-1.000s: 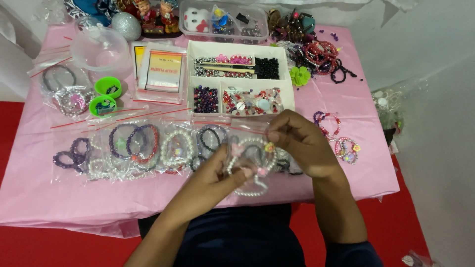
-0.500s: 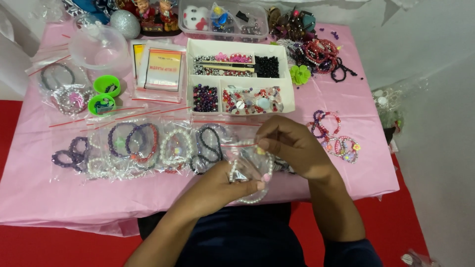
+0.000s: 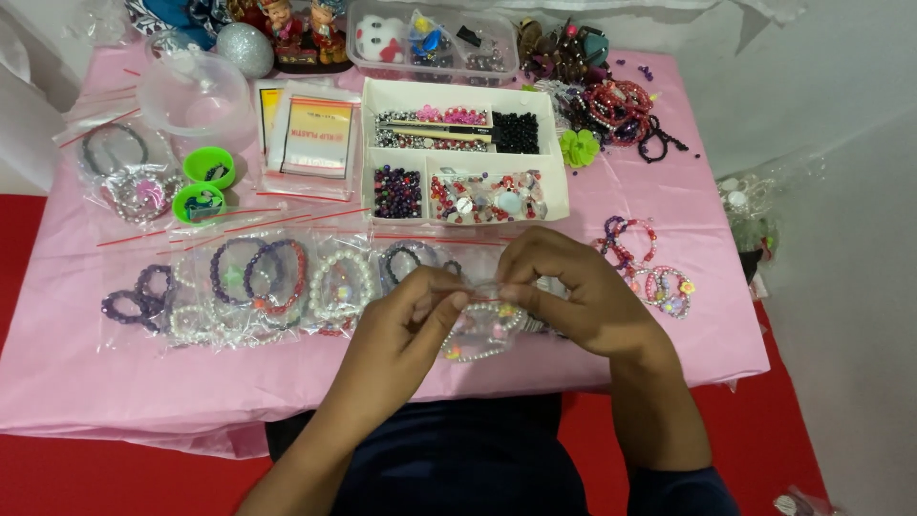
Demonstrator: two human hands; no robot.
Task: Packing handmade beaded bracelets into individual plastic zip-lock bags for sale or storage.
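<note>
My left hand [image 3: 411,320] and my right hand [image 3: 564,291] meet over the front of the pink table [image 3: 669,354]. Together they pinch the top of a small clear plastic bag [image 3: 482,330] that holds a pearl bead bracelet with coloured charms. The bag hangs just above the tablecloth, between the two hands. Both sets of fingers are closed on its upper edge.
Several bagged bracelets [image 3: 258,282] lie in a row at the left. A white divided tray of beads [image 3: 463,153] sits behind my hands. Loose bracelets [image 3: 650,263] lie at the right, green pots [image 3: 202,182] and a clear bowl [image 3: 191,91] at the back left.
Both hands have lowered slightly and drawn closer together on the bag's top edge; the bracelet now sits inside the bag below the fingers.
</note>
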